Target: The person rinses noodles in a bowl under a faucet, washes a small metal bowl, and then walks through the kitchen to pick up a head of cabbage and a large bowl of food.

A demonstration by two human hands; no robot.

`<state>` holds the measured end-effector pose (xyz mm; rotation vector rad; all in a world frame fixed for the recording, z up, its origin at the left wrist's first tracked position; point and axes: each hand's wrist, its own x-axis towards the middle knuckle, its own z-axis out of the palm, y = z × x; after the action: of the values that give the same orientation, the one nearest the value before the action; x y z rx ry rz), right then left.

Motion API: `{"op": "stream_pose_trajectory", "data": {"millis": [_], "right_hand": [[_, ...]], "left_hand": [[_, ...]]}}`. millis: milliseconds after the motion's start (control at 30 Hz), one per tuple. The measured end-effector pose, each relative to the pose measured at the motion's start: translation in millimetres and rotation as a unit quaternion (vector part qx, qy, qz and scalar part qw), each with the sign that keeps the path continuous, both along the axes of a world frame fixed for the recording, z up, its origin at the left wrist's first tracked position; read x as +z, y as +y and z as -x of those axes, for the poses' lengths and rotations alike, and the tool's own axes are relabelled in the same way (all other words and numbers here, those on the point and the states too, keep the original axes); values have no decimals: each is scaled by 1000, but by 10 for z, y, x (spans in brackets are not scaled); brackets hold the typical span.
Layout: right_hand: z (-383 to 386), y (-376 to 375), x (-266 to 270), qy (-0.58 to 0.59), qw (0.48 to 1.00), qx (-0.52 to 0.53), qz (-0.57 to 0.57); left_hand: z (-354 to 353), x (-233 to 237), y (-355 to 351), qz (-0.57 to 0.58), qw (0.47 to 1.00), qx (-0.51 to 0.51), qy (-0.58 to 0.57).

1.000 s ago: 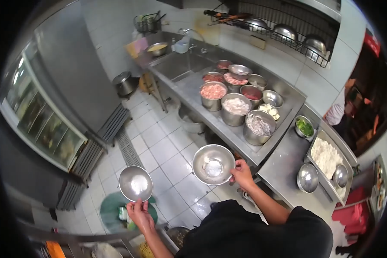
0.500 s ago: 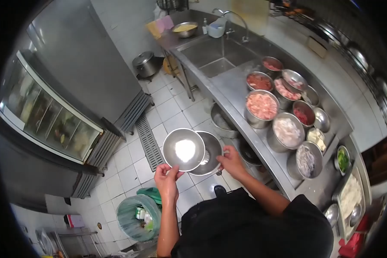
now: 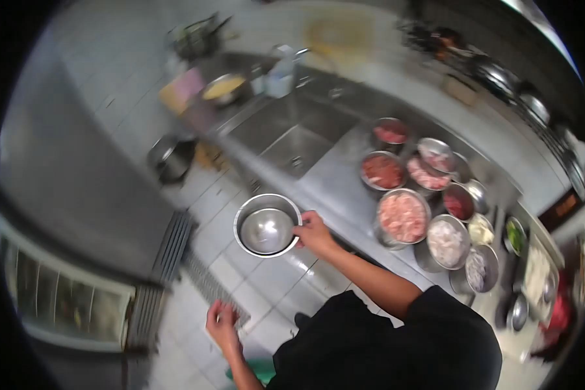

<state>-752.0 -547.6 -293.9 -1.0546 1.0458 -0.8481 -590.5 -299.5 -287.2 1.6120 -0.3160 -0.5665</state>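
Note:
My right hand [image 3: 314, 234] grips the rim of a round steel bowl [image 3: 239, 238], thumb over the edge. A second, shiny steel bowl [image 3: 266, 231] appears to sit nested inside it. The pair is held above the tiled floor in front of the counter. Lower and to the left, my left hand [image 3: 222, 322] is apart from the bowls, with its fingers loosely curled and nothing visible in them.
On the steel counter [image 3: 335, 175] to the right stand several steel pots of raw meat [image 3: 403, 218] and other ingredients. Beyond is a sink [image 3: 292, 140] with a tap. A lidded pot [image 3: 171, 159] sits near the floor; a glass-fronted fridge [image 3: 62, 292] is at left.
My left hand has let go of its bowl and dropped down-left. The two bowls, overlapping side by side before, are now together in my right hand. The view has turned toward the sink.

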Motion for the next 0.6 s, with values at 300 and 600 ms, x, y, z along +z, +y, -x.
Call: {"op": "stream_pose_trajectory", "data": {"millis": [300,600], "right_hand": [[-748,-2806,-718,144,961,-216,94],[-1197,-3937,-2254,59,898,-349,-261]], "left_hand": [[-788,-368,-642,-61,998,-8,-10],[-1015,-261,-812,-237,969,62,-25]]}}
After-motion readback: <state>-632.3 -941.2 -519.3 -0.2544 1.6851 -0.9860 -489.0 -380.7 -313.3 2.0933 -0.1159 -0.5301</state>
